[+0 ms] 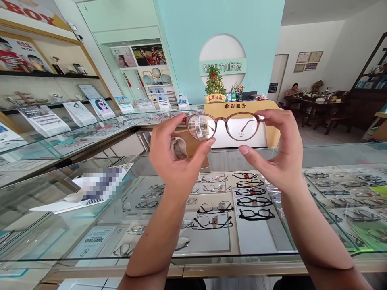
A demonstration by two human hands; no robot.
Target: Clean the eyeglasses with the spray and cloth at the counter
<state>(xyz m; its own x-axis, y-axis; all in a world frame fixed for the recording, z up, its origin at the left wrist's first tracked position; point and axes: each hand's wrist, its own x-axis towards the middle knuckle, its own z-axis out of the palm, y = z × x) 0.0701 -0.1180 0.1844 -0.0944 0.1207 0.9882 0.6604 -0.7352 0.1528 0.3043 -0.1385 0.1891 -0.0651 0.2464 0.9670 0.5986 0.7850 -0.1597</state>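
The left hand (178, 167) and right hand (286, 159), set apart, pinch opposite ends of brown-rimmed glasses (221, 119) between them, seemingly holding them up level; moving them probably calls for light fingertips. Below the hands, dark frames (254, 200) lie inside a glass display case (242, 270).

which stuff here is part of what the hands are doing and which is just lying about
In hand:
- clear-lensed glasses, held up
- left hand, at one end
- right hand, at the other

Lying about:
- black glasses, in a column below
- white card, on the left
- green plant, farther back
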